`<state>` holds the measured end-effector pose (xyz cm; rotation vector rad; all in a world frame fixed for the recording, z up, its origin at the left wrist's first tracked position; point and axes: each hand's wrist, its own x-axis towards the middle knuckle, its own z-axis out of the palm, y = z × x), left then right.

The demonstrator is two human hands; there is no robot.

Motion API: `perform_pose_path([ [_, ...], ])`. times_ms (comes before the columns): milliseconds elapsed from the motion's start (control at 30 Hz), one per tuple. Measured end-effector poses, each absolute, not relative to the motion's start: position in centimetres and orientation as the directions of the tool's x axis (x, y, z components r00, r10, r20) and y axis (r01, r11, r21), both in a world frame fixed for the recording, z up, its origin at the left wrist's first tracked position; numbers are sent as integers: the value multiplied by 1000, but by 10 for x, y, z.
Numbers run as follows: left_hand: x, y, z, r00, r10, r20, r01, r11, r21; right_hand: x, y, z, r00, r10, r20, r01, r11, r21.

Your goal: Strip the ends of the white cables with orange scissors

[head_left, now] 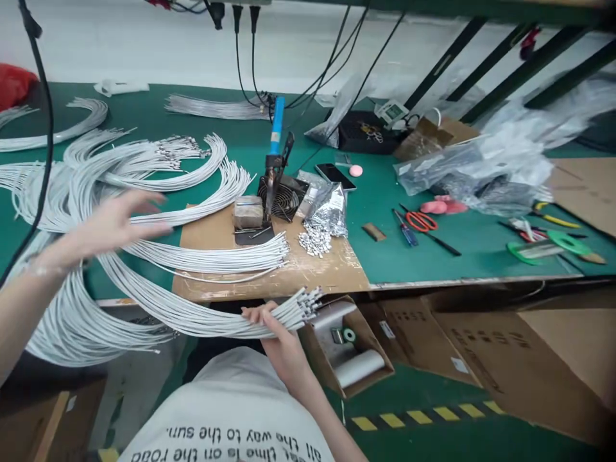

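Note:
My right hand (276, 333) is closed around a thick bundle of white cables (192, 311) near its tipped ends, at the table's front edge. The bundle curves back to the left, toward the other cables. Over the looped white cables (89, 183), my left hand (120, 221) is raised with its fingers spread, slightly blurred and holding nothing. Another white cable bundle (226, 255) lies on the cardboard sheet (327, 273), between my hands and the soldering stand. More cables hang over the table edge at the left.
A blue-handled soldering iron (278, 125) stands upright by a small black fan (283, 197). Small white parts (315, 240) lie beside a silver bag (330, 208). Red-handled scissors (421, 221) and a phone (335, 176) are farther right. Below the edge is an open carton (370, 327).

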<state>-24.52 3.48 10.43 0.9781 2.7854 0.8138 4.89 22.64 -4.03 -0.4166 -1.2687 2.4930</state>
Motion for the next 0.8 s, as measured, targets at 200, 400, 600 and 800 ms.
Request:
perform_pose_path([
  [200,-77,111,31,-266,908,-323,731,408,548,56,250,-41,-909,416,6,-141,-295,-945],
  [400,-74,169,24,129,876,-465,268,420,867,73,278,-39,-913,378,151,-185,-55,-981],
  [600,-62,181,-3,117,824,-554,81,548,832,119,395,-37,-890,401,215,-133,223,-966],
  [800,-48,192,-18,23,825,-564,65,562,825,121,580,-8,-432,868,244,271,383,-883],
])
